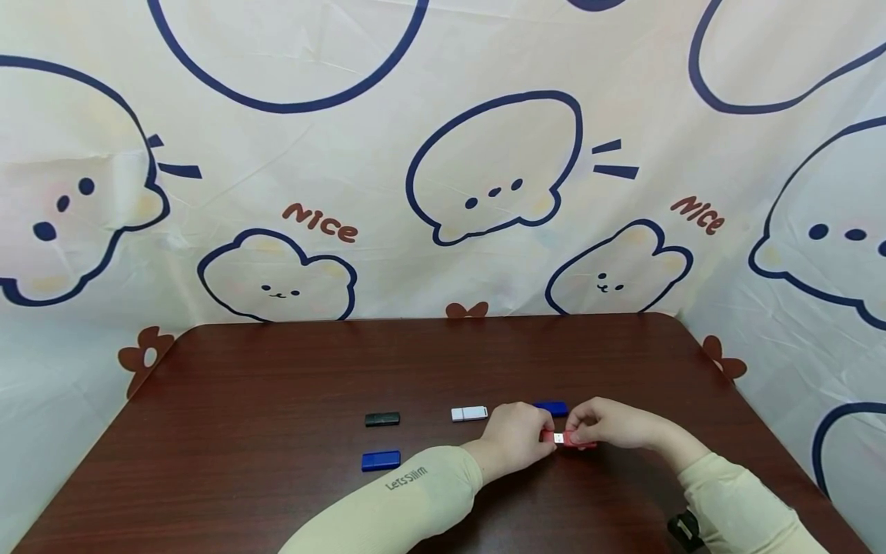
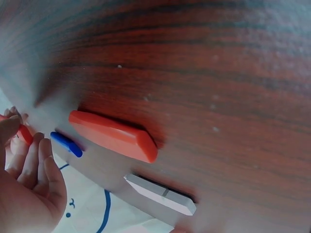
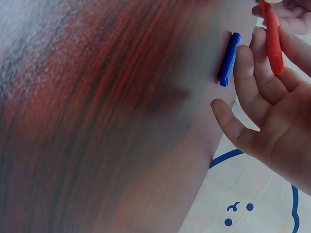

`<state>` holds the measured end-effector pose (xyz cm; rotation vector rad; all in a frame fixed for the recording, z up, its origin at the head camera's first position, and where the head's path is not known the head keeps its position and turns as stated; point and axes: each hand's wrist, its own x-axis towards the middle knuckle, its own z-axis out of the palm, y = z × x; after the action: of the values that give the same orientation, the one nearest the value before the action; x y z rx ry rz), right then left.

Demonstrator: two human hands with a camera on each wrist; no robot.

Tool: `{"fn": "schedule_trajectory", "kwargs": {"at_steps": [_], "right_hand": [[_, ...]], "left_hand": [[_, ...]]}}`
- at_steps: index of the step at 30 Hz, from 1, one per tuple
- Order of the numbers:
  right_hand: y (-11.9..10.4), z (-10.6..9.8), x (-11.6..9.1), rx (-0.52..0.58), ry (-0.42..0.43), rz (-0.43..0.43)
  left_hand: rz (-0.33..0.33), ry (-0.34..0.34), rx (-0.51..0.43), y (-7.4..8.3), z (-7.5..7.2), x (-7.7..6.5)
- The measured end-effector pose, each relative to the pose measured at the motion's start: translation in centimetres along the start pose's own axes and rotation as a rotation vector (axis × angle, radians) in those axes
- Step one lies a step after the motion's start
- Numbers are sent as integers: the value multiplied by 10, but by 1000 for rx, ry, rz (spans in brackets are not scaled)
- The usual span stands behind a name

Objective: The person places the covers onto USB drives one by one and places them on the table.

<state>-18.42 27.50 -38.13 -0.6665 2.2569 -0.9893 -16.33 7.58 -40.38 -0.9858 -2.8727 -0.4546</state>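
Observation:
Between both hands is a red USB flash drive (image 1: 580,440), its pale connector showing between two red parts. My left hand (image 1: 515,438) pinches the red part at its left end, mostly hidden by the fingers. Thumb and fingers of my right hand (image 1: 612,423) pinch the longer red part on the right. In the right wrist view the red flash drive (image 3: 274,46) lies across the right fingers. Just behind the hands lies a blue flash drive (image 1: 551,408). A second red flash drive (image 2: 114,136) lies on the table in the left wrist view, hidden in the head view.
To the left on the brown table (image 1: 277,369) lie a white flash drive (image 1: 469,414), a black one (image 1: 382,419) and another blue one (image 1: 381,461). A cloth (image 1: 374,169) printed with cartoon faces hangs behind the table. A black device (image 1: 685,531) sits at the right sleeve.

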Motion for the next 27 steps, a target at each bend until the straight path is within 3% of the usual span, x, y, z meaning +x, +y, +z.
{"fn": "schedule_trajectory", "kwargs": {"at_steps": [19,27], "right_hand": [[0,1,0,-15,6,-14],[-1,1,1,-10,6,-19]], "left_hand": [[-1,14,-10,-2,2,0],[-9,-2,-57,-2,3,0]]}}
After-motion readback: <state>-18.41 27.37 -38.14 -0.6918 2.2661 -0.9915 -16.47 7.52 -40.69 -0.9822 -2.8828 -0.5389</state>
